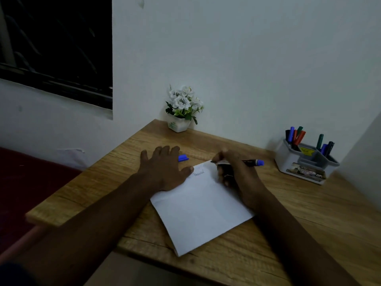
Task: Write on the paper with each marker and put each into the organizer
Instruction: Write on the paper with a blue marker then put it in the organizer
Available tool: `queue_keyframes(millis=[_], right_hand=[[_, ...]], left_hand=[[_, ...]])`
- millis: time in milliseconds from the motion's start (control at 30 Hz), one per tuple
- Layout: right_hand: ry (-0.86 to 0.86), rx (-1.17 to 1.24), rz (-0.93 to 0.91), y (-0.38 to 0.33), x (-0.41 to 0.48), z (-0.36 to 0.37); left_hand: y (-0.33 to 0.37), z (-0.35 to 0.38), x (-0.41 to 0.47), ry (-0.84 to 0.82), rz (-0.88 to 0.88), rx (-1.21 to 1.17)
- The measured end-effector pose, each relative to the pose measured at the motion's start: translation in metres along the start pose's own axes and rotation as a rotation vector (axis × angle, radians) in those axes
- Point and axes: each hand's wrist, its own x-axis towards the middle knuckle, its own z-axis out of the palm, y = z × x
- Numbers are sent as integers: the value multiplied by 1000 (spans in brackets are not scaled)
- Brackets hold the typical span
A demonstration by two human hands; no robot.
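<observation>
A white sheet of paper lies tilted on the wooden desk, with a short word written near its far corner. My left hand lies flat with spread fingers on the sheet's left corner, the thumb touching the paper. My right hand grips a black marker with a blue end, its tip at the paper's far corner. A blue cap lies on the desk just beyond my left hand. The grey-white organizer stands at the back right and holds several markers.
The wooden desk meets the white wall at the back and right. A small pot of white flowers stands in the far corner. The desk's left edge drops to a dark red surface. A dark window is at upper left.
</observation>
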Motion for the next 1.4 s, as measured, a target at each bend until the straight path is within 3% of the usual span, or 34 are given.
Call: queue_keyframes(millis=[67,333,567,767,1400], right_hand=[[-9,-139,-34,2,-1,5],[-92,-184,96,-3,13,2],[52,-356,-75,9,19,13],[64,-499,-141,16,24,12],[56,-539,-170,16,22,11]], left_hand=[[1,-1,-1,-19,8,7],[3,-2,1,31,-27,5],[4,-2,8,36,-57,27],[3,-3,10,42,-57,24],[2,-2,11,41,-47,28]])
